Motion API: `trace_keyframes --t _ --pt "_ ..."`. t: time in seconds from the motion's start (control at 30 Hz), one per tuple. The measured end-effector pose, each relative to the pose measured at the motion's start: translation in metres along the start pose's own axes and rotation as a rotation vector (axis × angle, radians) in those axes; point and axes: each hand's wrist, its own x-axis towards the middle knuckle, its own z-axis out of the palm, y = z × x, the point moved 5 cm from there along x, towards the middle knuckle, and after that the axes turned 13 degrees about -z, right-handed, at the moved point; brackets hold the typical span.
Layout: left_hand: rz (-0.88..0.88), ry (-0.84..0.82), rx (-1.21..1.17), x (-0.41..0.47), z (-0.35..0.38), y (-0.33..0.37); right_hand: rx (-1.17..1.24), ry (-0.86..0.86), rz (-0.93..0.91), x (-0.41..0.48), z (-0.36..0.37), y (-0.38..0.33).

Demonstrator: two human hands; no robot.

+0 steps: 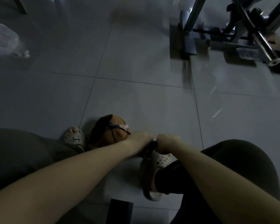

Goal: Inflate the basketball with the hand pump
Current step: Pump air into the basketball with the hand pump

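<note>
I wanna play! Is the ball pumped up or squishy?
Squishy: the basketball looks caved in on top, not round. The left hand and right hand grip the pump.

Nothing legible from where I stand. Right clog (160, 160): small dark mark by the strap rivet (too dim and blurred to read). Basketball (107, 136): seams and a dark patch, no lettering readable.
</note>
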Motion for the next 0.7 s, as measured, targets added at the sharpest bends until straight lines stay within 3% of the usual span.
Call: trace_keyframes --t 0.17,0.37,0.57,0.7 --pt "0.037 -0.008 -0.058 0.004 0.004 -0.004 -0.003 0.053 -0.018 0.008 0.003 0.002" --pt "0.001 -0.171 -0.164 -0.019 -0.026 -0.020 0.020 0.141 -0.095 -0.011 -0.017 -0.003" --pt "0.039 0.097 -0.172 -0.062 -0.147 -0.029 0.015 0.408 -0.143 -0.089 -0.103 0.006" --pt "0.055 0.207 0.012 -0.078 -0.155 -0.019 -0.122 0.414 -0.120 -0.098 -0.098 0.001"
